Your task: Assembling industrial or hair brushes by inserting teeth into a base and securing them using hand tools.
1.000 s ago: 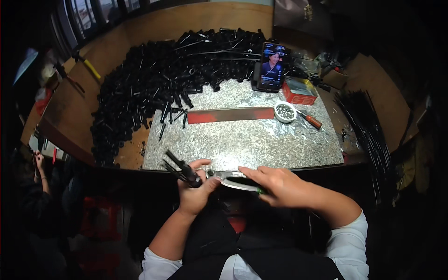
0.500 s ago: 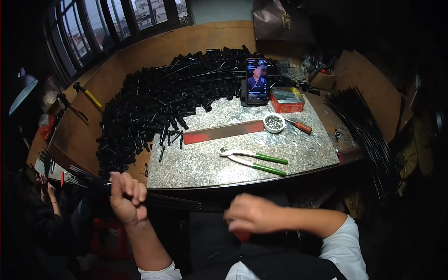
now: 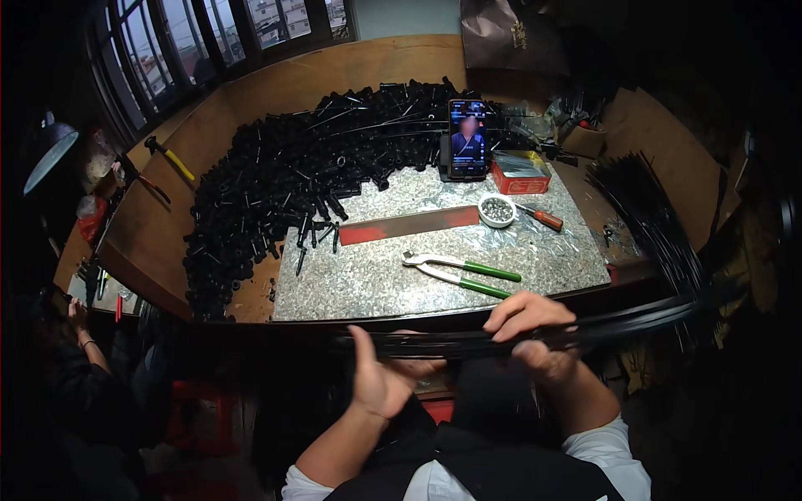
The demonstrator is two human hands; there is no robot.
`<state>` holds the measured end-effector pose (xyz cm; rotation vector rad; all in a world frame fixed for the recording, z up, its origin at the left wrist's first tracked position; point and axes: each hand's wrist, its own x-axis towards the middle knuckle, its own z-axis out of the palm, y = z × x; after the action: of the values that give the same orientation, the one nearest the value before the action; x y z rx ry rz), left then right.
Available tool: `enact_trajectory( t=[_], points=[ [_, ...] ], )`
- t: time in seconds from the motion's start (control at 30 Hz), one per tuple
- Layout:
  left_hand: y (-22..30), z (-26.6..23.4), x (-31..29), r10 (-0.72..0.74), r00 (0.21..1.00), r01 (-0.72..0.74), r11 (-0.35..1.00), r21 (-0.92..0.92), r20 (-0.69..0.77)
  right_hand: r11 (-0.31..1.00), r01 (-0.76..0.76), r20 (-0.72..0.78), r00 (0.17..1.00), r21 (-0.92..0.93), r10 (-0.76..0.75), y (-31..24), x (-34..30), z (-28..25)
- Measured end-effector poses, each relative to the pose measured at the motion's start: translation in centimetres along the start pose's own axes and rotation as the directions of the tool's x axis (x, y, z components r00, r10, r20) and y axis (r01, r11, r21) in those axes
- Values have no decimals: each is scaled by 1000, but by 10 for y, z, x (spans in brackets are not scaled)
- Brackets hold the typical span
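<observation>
Rods (image 3: pixel 468 344) cross open left hand (image 3: pixel 387 382), right hand (image 3: pixel 539 316) gripping

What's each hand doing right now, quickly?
Left hand: open, thumb raised, at the bundle of thin black rods.
Right hand: closed, holding that same bundle.
</observation>
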<state>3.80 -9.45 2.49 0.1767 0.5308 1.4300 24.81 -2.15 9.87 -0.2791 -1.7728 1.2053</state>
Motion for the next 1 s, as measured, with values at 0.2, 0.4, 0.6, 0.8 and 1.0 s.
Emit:
enact_trajectory(
  t=[0.2,0.4,0.6,0.8,1.0],
  points=[
    [-1,0,-18,-35,966,-188,594,782,258,891,-105,212,953,-441,217,8,13,8],
    [57,68,-25,478,737,-675,493,549,477,836,-237,453,751,-495,481,55,-10,58],
    [88,84,-40,460,680,-724,549,419,571,860,-245,530,701,-447,476,66,-13,77],
    [98,96,-35,318,667,-719,510,471,674,924,-128,647,679,-361,347,61,-1,54],
    [109,105,-34,250,760,-644,405,649,599,873,-477,573,745,99,342,-17,77,28]
  ],
)
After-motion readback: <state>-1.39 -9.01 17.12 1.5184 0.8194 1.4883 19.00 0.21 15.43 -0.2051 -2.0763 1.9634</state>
